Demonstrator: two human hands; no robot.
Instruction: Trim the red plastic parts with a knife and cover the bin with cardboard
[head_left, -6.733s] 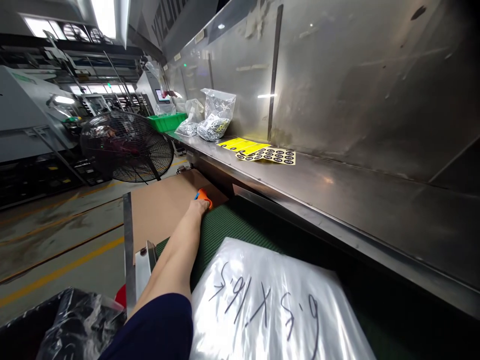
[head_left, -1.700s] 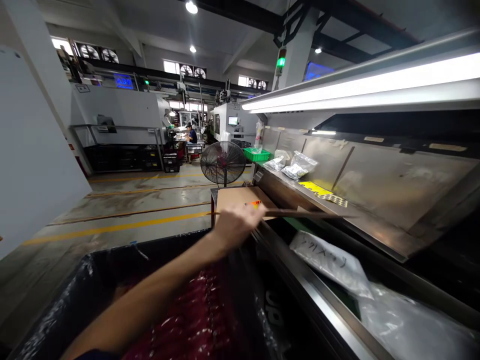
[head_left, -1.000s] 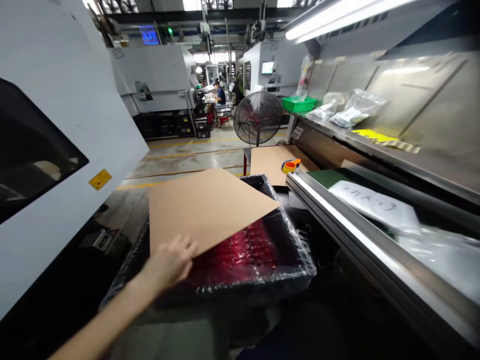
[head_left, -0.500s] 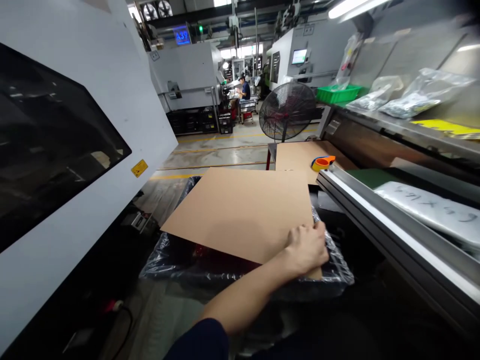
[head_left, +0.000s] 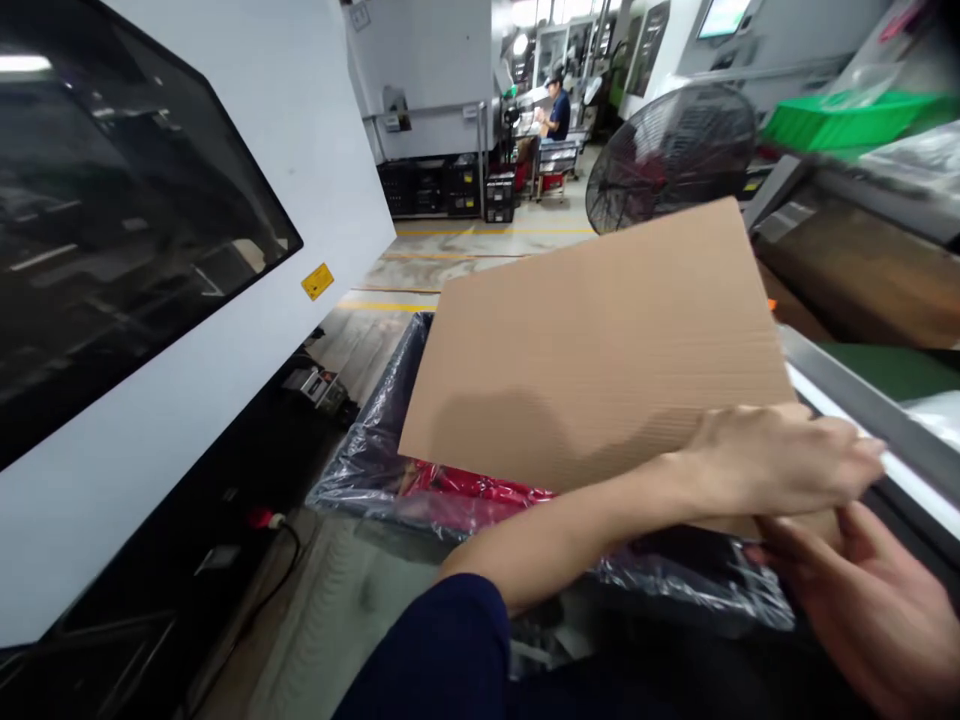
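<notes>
A flat brown cardboard sheet [head_left: 592, 340] is tilted over a bin lined with clear plastic film [head_left: 360, 450], its far right corner raised. My left hand [head_left: 780, 460] reaches across from the left and is closed on the sheet's right edge. Just below it, my right hand [head_left: 870, 590] grips the sheet near its front right corner, with some fingers hidden underneath. Red plastic-looking material [head_left: 480, 495] shows inside the bin under the sheet's front edge.
A white machine with a dark window [head_left: 337, 170] stands on the left. To the right runs a metal-edged conveyor [head_left: 885, 420]. Beyond are a black fan [head_left: 671, 150], a green bin [head_left: 847, 120] and a seated person [head_left: 556, 110]. A cable [head_left: 289, 560] lies at lower left.
The sheet has lifted and tilted, moving right and baring red material in the bin. My right hand has come into view and taken hold of its corner. The view has turned downward.
</notes>
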